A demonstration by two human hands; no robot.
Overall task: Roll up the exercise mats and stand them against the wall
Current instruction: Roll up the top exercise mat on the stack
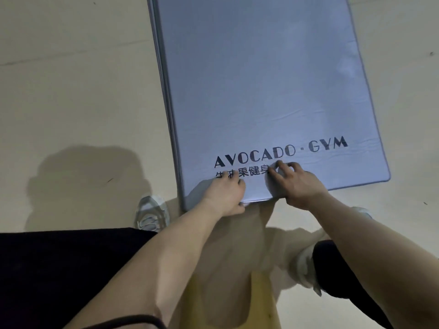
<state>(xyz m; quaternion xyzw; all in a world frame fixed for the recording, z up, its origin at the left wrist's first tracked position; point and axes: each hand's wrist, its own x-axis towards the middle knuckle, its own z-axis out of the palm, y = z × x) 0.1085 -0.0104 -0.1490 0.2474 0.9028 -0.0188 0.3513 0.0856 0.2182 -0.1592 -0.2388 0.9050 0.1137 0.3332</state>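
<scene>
Both bare forearms reach from the bottom of the frame up to centre. Left hand (225,193) grips the near edge of the flat blue-grey foam exercise mat (273,79), fingers (234,179) pressed together and curled on top of the mat, thumb tucked under the edge at lower centre. Right hand (301,186) sits just beside it on the same edge, fingers spread slightly and hooked down on the mat surface, covering part of the printed text; whether its thumb is under the edge I cannot tell. Mat lies unrolled on the pale beige floor (71,79), running from centre to the top of the frame, black "AVOCADO · GYM" lettering (280,151) near the hands. Grey-white sneaker (152,213) left of the mat corner, black trouser legs lower left and lower right, body shadow at mid left.
</scene>
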